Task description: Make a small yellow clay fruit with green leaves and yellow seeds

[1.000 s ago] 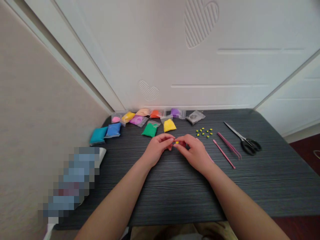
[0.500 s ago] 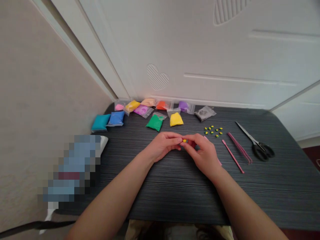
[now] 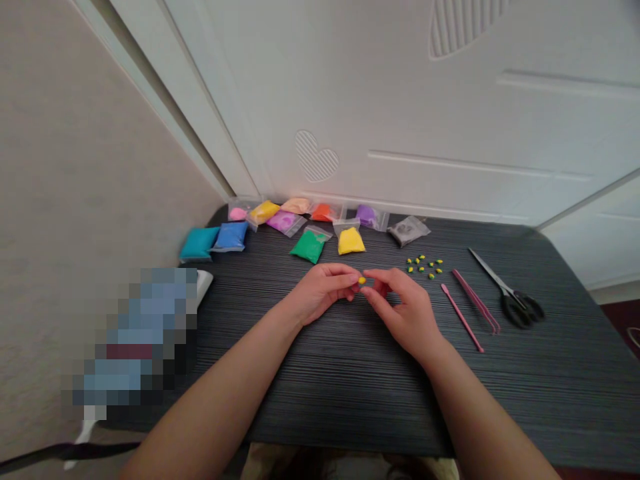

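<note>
A tiny yellow clay piece [image 3: 362, 281] is pinched at the tips of my left hand [image 3: 327, 290], above the middle of the dark table. Just to its right is my right hand [image 3: 403, 307], thumb and index finger parted around a small gap, their tips close to the piece. Whether they brush it is hard to see. Beyond the right hand, several little yellow-and-green clay pieces [image 3: 421, 269] lie in a loose cluster. A pink modelling tool [image 3: 463, 318] and pink tweezers [image 3: 476, 301] rest to the right of that hand.
Black-handled scissors [image 3: 507, 290] lie at the right. Along the back are several clay bags, among them a green bag [image 3: 310, 245], a yellow bag [image 3: 351, 240] and a blue bag [image 3: 231, 237]. A pixelated object [image 3: 143, 333] occupies the left edge. A white panel [image 3: 425, 113] rises behind the table.
My right fingertips have parted from the yellow clay piece, which stays in my left fingers. A pink strip seen earlier beside the right hand is out of sight now. The view has shifted slightly.
</note>
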`<state>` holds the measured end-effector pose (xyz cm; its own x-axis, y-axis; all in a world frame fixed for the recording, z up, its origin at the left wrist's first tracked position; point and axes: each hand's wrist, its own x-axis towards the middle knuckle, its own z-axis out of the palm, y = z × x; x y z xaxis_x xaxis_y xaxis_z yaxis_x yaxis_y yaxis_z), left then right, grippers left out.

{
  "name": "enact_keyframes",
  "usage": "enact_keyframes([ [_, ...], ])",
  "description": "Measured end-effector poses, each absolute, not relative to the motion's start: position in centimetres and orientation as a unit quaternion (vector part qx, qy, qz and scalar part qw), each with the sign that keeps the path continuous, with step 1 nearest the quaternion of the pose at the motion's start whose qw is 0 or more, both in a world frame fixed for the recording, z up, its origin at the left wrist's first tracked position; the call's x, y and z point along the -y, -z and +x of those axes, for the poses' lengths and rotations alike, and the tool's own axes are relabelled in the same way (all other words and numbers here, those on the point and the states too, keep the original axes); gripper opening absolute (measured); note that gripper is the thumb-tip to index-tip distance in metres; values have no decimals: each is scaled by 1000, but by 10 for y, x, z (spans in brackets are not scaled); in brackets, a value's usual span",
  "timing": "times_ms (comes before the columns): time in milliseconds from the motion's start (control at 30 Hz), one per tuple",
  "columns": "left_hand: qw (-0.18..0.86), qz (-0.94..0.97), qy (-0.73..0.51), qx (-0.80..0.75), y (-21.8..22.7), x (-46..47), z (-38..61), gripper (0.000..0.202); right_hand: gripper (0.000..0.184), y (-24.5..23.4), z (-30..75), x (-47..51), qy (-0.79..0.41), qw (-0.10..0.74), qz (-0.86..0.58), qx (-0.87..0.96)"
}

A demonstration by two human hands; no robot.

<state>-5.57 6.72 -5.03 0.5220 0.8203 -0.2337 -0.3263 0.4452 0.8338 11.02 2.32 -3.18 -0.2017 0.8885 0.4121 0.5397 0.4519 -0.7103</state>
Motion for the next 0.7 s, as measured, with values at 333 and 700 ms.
enact_keyframes([
  [333, 764, 405, -378, -332, 47, -65, -54, 14, 11, 31, 111, -24, -218, 422, -490, 731],
  [700, 663, 531, -393, -353, 46, -64, -53, 13, 9, 31, 109, -25, -234, 429, -503, 713],
])
